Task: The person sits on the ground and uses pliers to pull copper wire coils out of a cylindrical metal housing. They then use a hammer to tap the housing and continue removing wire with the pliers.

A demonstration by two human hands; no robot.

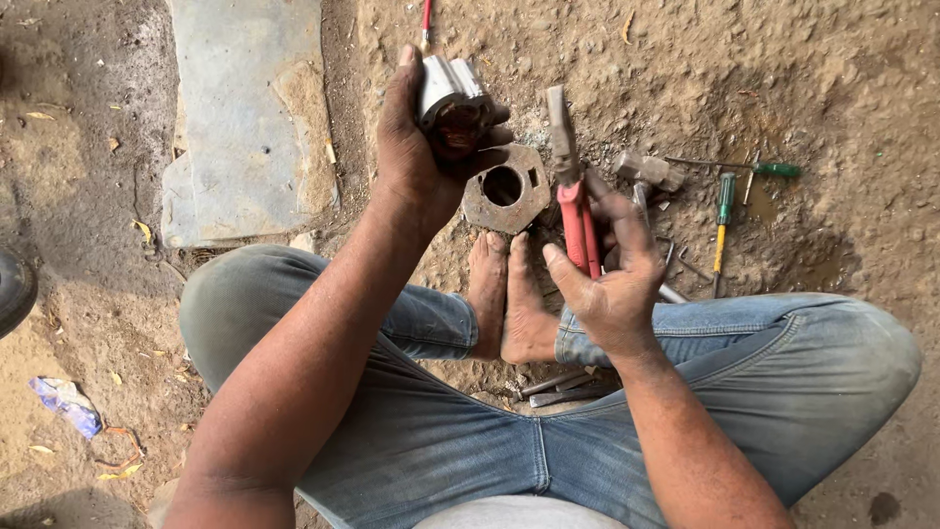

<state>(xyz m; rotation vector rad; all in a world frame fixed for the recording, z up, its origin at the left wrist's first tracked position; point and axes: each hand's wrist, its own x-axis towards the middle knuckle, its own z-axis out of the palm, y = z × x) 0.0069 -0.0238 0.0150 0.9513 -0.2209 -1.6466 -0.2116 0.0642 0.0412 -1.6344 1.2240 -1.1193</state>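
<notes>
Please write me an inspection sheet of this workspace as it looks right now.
Surface: bare dirt ground, with a flat stone slab at the left.
Job's things: a ribbed metal cylinder part and red-handled pliers.
Clutter: a rusty plate with a round hole beside the bare feet, a hammer, two green-handled screwdrivers, metal rods under the legs, scraps of litter.
Grippers: left hand grips the cylinder part; right hand holds the pliers upright.
Cables: nothing seen.
Surroundings: a dark rounded object, cut off at the left edge.
</notes>
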